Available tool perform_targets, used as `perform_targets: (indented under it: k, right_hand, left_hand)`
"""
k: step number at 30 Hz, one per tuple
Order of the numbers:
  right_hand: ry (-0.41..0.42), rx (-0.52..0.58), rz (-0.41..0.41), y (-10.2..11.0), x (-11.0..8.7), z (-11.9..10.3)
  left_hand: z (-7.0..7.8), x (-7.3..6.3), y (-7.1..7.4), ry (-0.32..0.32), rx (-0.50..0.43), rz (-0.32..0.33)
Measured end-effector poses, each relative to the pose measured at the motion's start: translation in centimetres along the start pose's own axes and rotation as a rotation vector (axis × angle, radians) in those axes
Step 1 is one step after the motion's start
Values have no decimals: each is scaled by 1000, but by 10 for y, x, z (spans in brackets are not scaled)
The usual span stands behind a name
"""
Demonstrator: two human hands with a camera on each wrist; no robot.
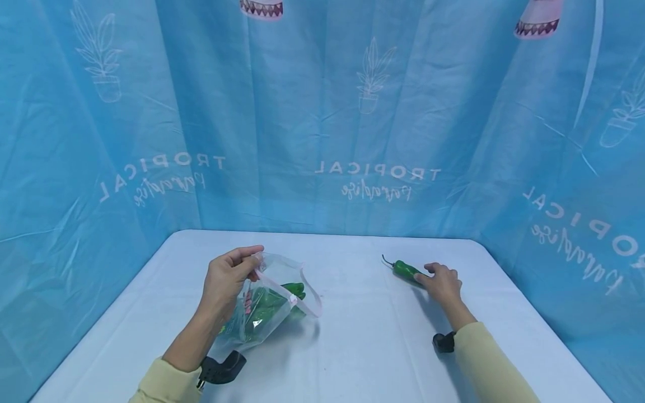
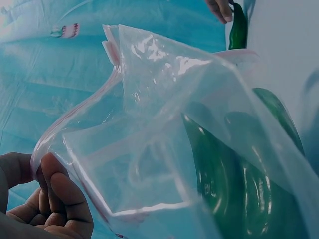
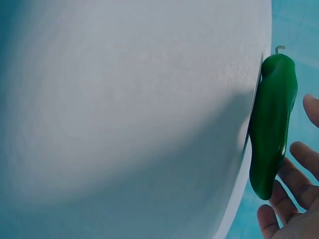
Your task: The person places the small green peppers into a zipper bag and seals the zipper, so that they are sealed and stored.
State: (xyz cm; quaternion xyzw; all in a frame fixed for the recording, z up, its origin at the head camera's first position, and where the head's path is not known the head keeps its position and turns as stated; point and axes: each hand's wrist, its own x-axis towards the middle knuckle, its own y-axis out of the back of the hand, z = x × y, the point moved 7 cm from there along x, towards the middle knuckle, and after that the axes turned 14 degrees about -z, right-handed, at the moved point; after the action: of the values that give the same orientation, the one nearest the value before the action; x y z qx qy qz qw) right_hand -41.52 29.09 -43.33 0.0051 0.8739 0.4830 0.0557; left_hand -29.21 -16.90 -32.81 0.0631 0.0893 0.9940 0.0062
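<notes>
My left hand [image 1: 225,282] pinches the rim of a clear zip bag [image 1: 272,268] between thumb and fingers, and the bag's mouth gapes toward the right. Inside it lie several green peppers [image 2: 219,174], seen through the plastic in the left wrist view. On the right side of the table, my right hand [image 1: 441,286] is at the tip end of a long green chili pepper [image 1: 404,270], whose thin curved stem points away to the left. In the right wrist view the fingers [image 3: 294,181] are spread and loosely bent beside that pepper's lower end.
Both hands are over a white-covered table [image 1: 353,336] with rounded far corners. Blue printed curtains [image 1: 312,129] hang behind it and along both sides. Each wrist wears a black camera mount, such as the left one [image 1: 221,369].
</notes>
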Motion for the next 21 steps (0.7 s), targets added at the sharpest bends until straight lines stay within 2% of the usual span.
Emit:
perform_targets:
  k: [8, 14, 21]
  right_hand:
    - [-16, -8, -49, -1, -1, 9]
    - [-73, 44, -106, -3, -1, 16]
    - [-115, 73, -136, -5, 3, 25]
  left_hand:
    - [1, -1, 0, -7, -8, -6]
    - [0, 0, 0, -5, -8, -2]
    - [0, 0, 0, -10, -10, -3]
